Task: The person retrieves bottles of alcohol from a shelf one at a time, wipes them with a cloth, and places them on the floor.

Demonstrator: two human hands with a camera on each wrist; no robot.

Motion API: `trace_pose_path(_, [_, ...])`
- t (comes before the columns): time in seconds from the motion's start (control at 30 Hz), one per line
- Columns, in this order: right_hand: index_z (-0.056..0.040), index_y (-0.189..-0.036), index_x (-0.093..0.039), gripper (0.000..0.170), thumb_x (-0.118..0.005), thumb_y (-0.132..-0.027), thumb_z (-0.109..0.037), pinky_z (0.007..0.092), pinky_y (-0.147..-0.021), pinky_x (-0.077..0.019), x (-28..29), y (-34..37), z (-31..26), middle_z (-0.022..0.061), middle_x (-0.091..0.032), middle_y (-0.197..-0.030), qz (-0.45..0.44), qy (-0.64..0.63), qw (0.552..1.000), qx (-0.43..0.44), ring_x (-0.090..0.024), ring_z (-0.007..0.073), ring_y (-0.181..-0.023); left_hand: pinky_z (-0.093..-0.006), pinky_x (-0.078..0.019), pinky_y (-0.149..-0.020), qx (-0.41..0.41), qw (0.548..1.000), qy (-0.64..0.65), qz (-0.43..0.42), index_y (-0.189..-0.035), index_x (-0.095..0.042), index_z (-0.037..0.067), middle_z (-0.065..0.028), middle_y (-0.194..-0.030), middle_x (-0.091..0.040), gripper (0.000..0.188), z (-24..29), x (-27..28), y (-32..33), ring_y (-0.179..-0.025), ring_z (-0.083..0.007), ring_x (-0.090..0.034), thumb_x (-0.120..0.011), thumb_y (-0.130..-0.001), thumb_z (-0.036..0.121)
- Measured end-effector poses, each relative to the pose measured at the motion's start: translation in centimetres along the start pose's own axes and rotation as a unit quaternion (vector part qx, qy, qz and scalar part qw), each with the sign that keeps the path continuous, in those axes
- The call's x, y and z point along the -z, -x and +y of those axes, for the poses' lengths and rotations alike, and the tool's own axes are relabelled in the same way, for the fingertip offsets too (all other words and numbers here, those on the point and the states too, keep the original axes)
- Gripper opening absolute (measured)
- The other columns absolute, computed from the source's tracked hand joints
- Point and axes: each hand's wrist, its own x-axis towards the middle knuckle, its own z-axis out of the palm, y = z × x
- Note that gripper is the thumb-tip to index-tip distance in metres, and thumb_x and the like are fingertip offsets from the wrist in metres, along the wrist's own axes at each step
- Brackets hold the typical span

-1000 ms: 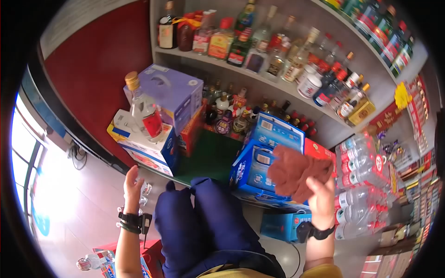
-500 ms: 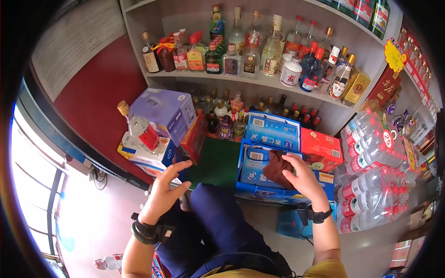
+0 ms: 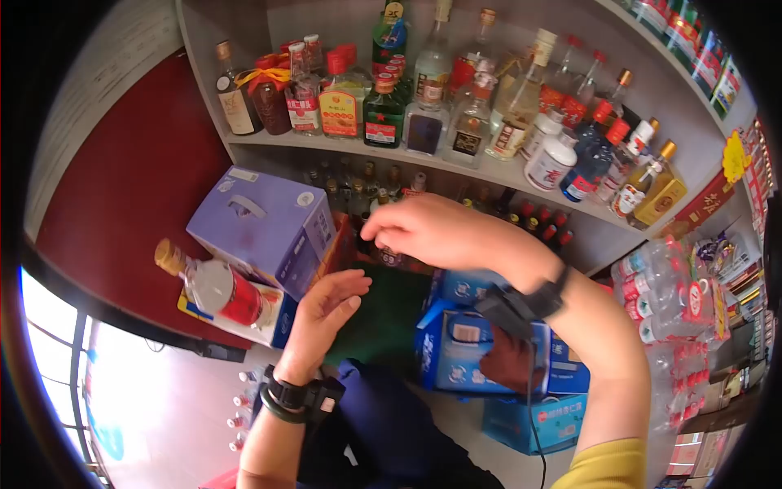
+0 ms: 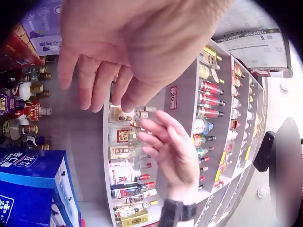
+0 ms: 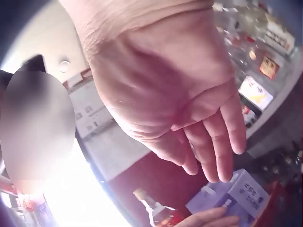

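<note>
My left hand [image 3: 322,322] is raised above my knees with its fingers loosely extended, holding nothing. Across from it, my right hand [image 3: 436,232] reaches leftward over the green surface [image 3: 383,318], its palm bare in the right wrist view. A crumpled brown cloth [image 3: 513,363] lies on the blue carton [image 3: 456,350], partly behind my right wrist strap. Left of my left hand, a clear bottle with a red label [image 3: 224,293] stands on a white box [image 3: 273,326]. Behind that hand sits a purple carton [image 3: 265,224] with a handle.
A shelf [image 3: 358,147] crowded with liquor bottles runs across the back, with more bottles below. Shrink-wrapped water bottles [image 3: 660,301] are stacked at the right. A light-blue carton [image 3: 533,424] stands low at the right, and a cable [image 3: 533,432] hangs from my right wrist.
My right hand has let go of the brown cloth on the blue carton and swung up and left. My left hand has risen from beside my leg to in front of the cartons.
</note>
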Motion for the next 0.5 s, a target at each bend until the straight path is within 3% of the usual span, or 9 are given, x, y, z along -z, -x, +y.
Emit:
trace_pose_path(0.07, [-0.0039, -0.111, -0.07, 0.03, -0.051, -0.088, -0.008, 0.0439, -0.088, -0.0519, -2.7, -6.6, 5.4, 0.0186, -0.07, -0.11, 0.004, 0.084, 0.996, -0.033, -0.066, 0.036, -0.103, -0.0298, -0.0455, -0.098, 0.017, 0.999, 0.028, 0.033, -0.133, -0.055, 0.003, -0.0126, -0.123, -0.067, 0.038, -1.6, 0.8, -1.2, -0.114, -0.0191, -0.062, -0.061, -0.096, 0.009])
trace_pose_path(0.13, [-0.0049, -0.112, -0.07, 0.03, -0.058, -0.086, -0.012, 0.0434, -0.088, -0.0515, -5.0, -13.0, 11.9, 0.017, -0.07, -0.109, -0.083, 0.159, 0.98, -0.091, -0.066, 0.0357, -0.104, -0.0298, -0.0457, -0.097, 0.049, 0.996, 0.043, 0.053, -0.132, -0.055, 0.002, -0.0131, -0.122, -0.067, 0.037, -3.0, 1.2, -1.9, -0.113, -0.0198, -0.062, -0.061, -0.096, 0.01])
trace_pose_path(0.23, [-0.0038, -0.108, -0.071, 0.032, -0.059, -0.079, -0.009, 0.0434, -0.087, -0.052, -7.2, -20.3, 19.3, 0.0174, -0.07, -0.108, -0.087, 0.163, 0.97, -0.16, -0.066, 0.0363, -0.104, -0.0309, -0.0455, -0.102, 0.09, 0.993, 0.06, 0.042, -0.131, -0.054, 0.0, -0.0142, -0.124, -0.065, 0.034, -4.0, 2.0, -2.4, -0.117, -0.0204, -0.06, -0.059, -0.098, 0.005])
trace_pose_path(0.3, [-0.0054, -0.108, -0.07, 0.034, -0.061, -0.077, -0.012, 0.0465, -0.089, -0.0506, -7.5, -22.9, 20.8, 0.0196, -0.069, -0.111, 0.003, 0.206, 0.964, -0.17, -0.065, 0.0376, -0.105, -0.0294, -0.0473, -0.1, 0.11, 0.993, 0.033, 0.041, -0.131, -0.054, 0.0, -0.0143, -0.123, -0.066, 0.034, -4.1, 2.7, -2.8, -0.116, -0.0196, -0.062, -0.059, -0.098, 0.004])
trace_pose_path(0.37, [-0.0068, -0.11, -0.069, 0.033, -0.06, -0.08, -0.017, 0.048, -0.09, -0.0493, -10.5, -25.9, 24.0, 0.02, -0.068, -0.111, 0.253, 0.159, 0.95, -0.09, -0.064, 0.0383, -0.105, -0.0292, -0.0481, -0.099, 0.129, 0.989, 0.041, 0.056, -0.13, -0.054, -0.001, -0.0149, -0.124, -0.066, 0.033, -4.7, 3.4, -3.1, -0.115, -0.0199, -0.062, -0.059, -0.097, 0.002])
trace_pose_path(0.4, [-0.0074, -0.11, -0.068, 0.03, -0.059, -0.085, -0.021, 0.0482, -0.091, -0.0486, -11.2, -26.9, 24.0, 0.0196, -0.068, -0.11, 0.267, 0.151, 0.948, -0.083, -0.064, 0.0383, -0.105, -0.0301, -0.0466, -0.101, 0.133, 0.989, 0.032, 0.056, -0.129, -0.054, -0.001, -0.0143, -0.122, -0.066, 0.032, -5.1, 3.7, -3.3, -0.115, -0.0197, -0.062, -0.058, -0.097, 0.001])
trace_pose_path(0.5, [-0.0073, -0.109, -0.068, 0.029, -0.058, -0.085, -0.022, 0.0483, -0.091, -0.0486, -13.6, -30.4, 25.4, 0.0194, -0.068, -0.11, 0.304, 0.129, 0.941, -0.074, -0.064, 0.0383, -0.105, -0.03, -0.0476, -0.1, 0.143, 0.986, 0.063, 0.054, -0.128, -0.055, -0.001, -0.0138, -0.12, -0.067, 0.031, -6.4, 4.1, -3.6, -0.114, -0.0194, -0.063, -0.058, -0.097, 0.002])
